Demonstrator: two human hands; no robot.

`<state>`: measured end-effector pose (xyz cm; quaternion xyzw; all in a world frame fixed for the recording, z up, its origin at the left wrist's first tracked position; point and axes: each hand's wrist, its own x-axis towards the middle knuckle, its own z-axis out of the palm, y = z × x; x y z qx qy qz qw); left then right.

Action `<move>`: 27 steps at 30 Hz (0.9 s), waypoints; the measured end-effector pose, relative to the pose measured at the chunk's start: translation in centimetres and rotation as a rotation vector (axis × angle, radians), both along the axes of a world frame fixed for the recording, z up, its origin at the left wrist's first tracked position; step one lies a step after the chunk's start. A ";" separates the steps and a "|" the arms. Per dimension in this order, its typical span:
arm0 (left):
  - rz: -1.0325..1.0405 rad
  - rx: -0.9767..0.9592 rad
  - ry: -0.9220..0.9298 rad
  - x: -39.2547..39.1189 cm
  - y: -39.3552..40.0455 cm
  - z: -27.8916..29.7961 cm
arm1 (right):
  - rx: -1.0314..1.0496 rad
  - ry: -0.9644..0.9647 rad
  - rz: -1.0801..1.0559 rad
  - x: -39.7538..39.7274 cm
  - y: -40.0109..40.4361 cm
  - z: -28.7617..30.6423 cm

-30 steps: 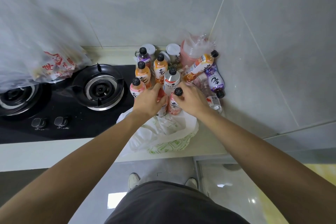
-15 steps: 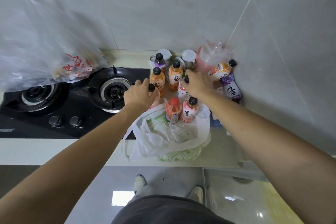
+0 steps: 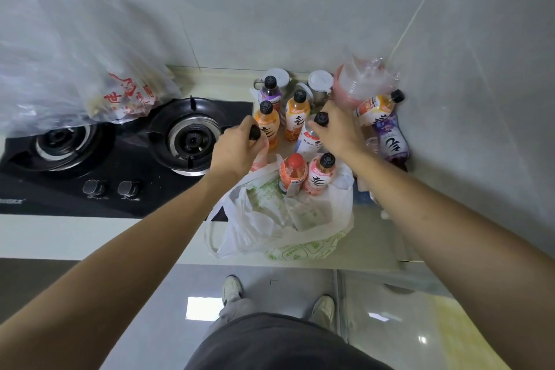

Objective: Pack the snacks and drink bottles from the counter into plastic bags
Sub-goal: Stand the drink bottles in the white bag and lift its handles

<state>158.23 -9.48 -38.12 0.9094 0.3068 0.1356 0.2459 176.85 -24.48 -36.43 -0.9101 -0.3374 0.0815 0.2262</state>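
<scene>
Now, from the left: a clear plastic bag (image 3: 75, 69) with red print hangs over the black gas stove (image 3: 120, 153), and your left arm reaches in from the lower left with the wrist bent slightly down. Your left hand (image 3: 237, 150) curls its fingers round the neck of a pink bottle (image 3: 259, 156), the black cap showing between thumb and fingers, just above the rim of the white bag (image 3: 285, 219) that lies open on the bench (image 3: 369, 237). Two bottles already stand in that bag: a red-capped bottle (image 3: 292, 173) and a pink black-capped bottle (image 3: 319, 174), touching side by side. Behind them, orange and purple bottles stand in a cluster by the wall. Your right arm comes in from the lower right, and your right hand (image 3: 338, 129) grips the white bottle (image 3: 309, 138) at its cap.
</scene>
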 end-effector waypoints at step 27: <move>0.025 0.065 -0.162 -9.4 -6.0 7.6 | 0.249 0.024 0.251 -11.7 -4.9 7.9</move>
